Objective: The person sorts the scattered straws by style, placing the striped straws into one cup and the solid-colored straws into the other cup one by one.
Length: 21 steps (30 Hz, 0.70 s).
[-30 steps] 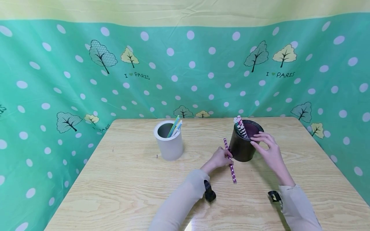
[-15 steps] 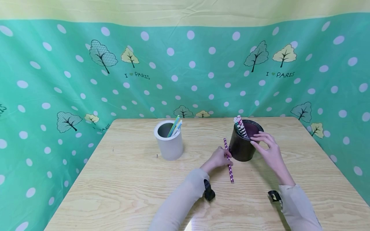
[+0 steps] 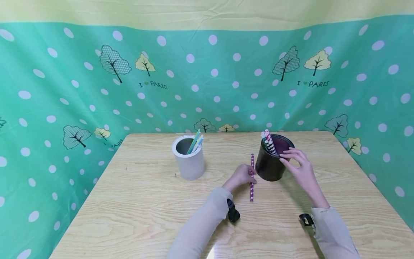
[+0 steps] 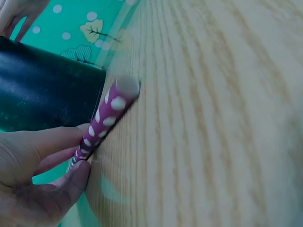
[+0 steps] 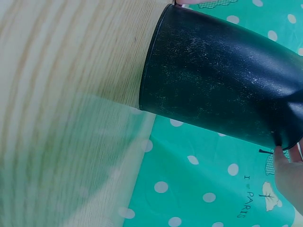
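Observation:
Between thumb and fingers, my left hand [image 3: 242, 176] pinches a purple straw with white dots [image 3: 252, 192] low over the table. In the left wrist view, the straw's [image 4: 106, 113] pale end points up past the fingertips. Just right of it stands a black cup [image 3: 269, 167], upright, holding several patterned straws [image 3: 268, 141] that lean at its left side. My right hand [image 3: 302, 171] grips the cup's near right rim. The right wrist view has the thumb [image 5: 282, 165] against the cup's [image 5: 218, 75] outside; the other fingers are mostly hidden.
A white cup [image 3: 191, 167] stands upright to the left on the wooden table [image 3: 129, 208], with several coloured straws [image 3: 195, 143] leaning in it. A green dotted curtain [image 3: 207, 82] hangs behind the table and along both sides.
My left hand has shifted slightly left with the purple straw. The straw's near end has swung left, so it lies almost straight front to back. My right hand keeps its place on the black cup.

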### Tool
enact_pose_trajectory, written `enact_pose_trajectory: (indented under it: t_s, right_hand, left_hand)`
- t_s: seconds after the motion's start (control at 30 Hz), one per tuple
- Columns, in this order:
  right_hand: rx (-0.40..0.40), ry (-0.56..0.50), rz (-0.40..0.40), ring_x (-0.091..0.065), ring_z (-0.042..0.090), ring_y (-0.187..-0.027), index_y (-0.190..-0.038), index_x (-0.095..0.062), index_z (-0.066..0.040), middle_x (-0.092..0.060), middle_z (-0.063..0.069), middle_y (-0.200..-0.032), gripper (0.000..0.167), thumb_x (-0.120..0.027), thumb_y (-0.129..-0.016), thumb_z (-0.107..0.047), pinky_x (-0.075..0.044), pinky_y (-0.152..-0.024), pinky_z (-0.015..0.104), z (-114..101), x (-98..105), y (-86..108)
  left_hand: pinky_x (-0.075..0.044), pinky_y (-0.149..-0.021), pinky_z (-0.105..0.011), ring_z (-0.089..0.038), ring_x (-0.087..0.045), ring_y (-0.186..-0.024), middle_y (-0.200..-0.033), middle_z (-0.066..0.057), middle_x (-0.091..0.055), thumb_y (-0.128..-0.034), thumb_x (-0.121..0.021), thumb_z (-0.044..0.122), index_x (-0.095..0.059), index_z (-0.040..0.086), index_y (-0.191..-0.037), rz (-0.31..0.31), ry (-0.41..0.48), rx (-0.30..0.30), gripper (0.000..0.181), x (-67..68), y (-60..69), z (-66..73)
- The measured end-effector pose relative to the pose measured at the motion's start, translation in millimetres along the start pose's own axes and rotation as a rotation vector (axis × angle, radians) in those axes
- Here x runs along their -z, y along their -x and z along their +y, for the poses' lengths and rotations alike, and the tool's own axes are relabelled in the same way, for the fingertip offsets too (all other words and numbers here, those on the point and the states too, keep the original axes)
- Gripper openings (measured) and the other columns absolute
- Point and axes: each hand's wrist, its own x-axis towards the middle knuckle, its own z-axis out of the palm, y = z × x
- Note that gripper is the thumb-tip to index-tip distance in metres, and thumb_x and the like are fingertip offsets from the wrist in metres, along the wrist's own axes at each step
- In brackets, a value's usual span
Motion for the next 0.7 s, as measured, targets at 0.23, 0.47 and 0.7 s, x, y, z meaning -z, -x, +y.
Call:
enact_pose_trajectory:
  t_s: [0.23,0.47,0.7]
  right_hand:
    - [0.014,-0.010,-0.002,-0.039,0.014,-0.113,-0.094,-0.066,0.001,-0.055,0.017,-0.105,0.017,-0.065,-0.079,-0.007,-0.026,-0.097,0.021,21.5,-2.4,-0.7]
    - [0.028,-0.058,0.009,-0.038,0.014,-0.115,-0.095,-0.067,-0.005,-0.056,0.011,-0.107,0.020,-0.067,-0.079,-0.016,-0.026,-0.100,0.026,27.0,-3.6,-0.1]
    - [-0.007,0.001,-0.009,-0.039,0.023,-0.114,-0.095,-0.066,0.000,-0.056,0.014,-0.106,0.018,-0.066,-0.078,-0.006,-0.026,-0.096,0.019,19.1,-1.7,-0.8]
  left_hand:
    - [-0.043,-0.051,-0.017,-0.008,-0.051,-0.051,-0.060,0.003,-0.055,-0.0601,-0.079,0.011,-0.068,0.013,-0.081,0.041,-0.045,-0.039,0.023,-7.1,-11.9,-16.2]
    - [-0.035,-0.046,-0.014,-0.003,-0.042,-0.046,-0.055,0.004,-0.051,-0.0606,-0.074,0.001,-0.069,0.006,-0.083,0.058,-0.080,-0.017,0.023,10.5,9.1,6.9]
    - [-0.047,-0.044,-0.017,-0.006,-0.048,-0.043,-0.058,0.000,-0.055,-0.0667,-0.069,-0.006,-0.067,0.000,-0.090,0.013,0.195,0.061,0.024,15.7,13.3,2.2]
